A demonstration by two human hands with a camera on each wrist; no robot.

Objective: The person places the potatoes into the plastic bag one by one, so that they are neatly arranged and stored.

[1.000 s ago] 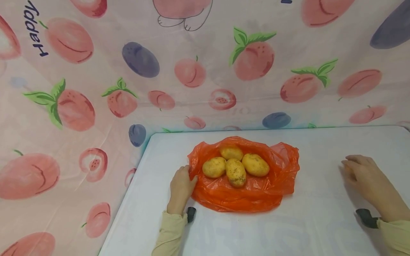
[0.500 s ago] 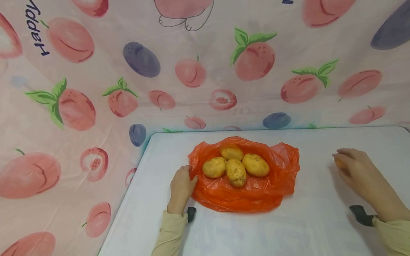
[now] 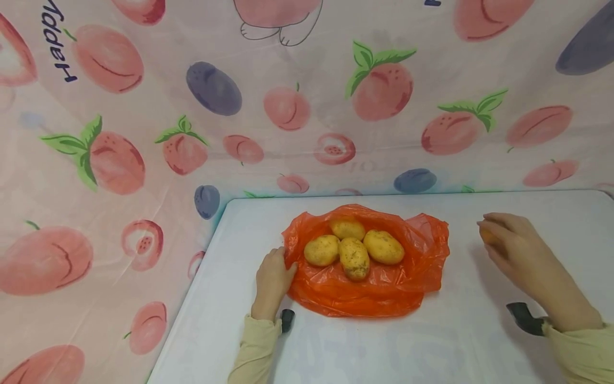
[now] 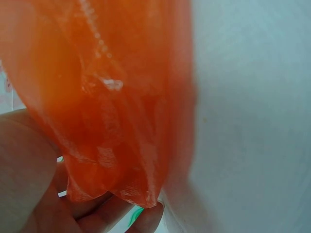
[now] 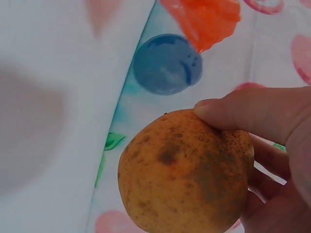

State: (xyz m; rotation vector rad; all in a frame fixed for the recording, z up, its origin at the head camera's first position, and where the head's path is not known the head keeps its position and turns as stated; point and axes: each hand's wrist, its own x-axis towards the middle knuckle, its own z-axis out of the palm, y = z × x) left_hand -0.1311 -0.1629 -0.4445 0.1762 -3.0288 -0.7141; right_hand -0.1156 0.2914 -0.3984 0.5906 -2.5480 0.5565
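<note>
An orange-red plastic bag lies spread open on the white table, with several yellow potatoes grouped in its middle. My left hand holds the bag's left edge; the left wrist view shows the thin plastic between thumb and fingers. Off to the right of the bag, my right hand grips another potato above the table. In the right wrist view the thumb presses its top, while the fingers behind it are partly hidden. Brown spots and a dark patch mark this potato's skin.
The white table ends at the back against a pink cloth printed with fruit. The same cloth hangs along the left side. A dark wrist-worn piece juts from the right sleeve, and another from the left.
My right hand has moved left and slightly away from me, toward the bag, carrying its potato, which now shows more. My left hand and the bag keep their places.
</note>
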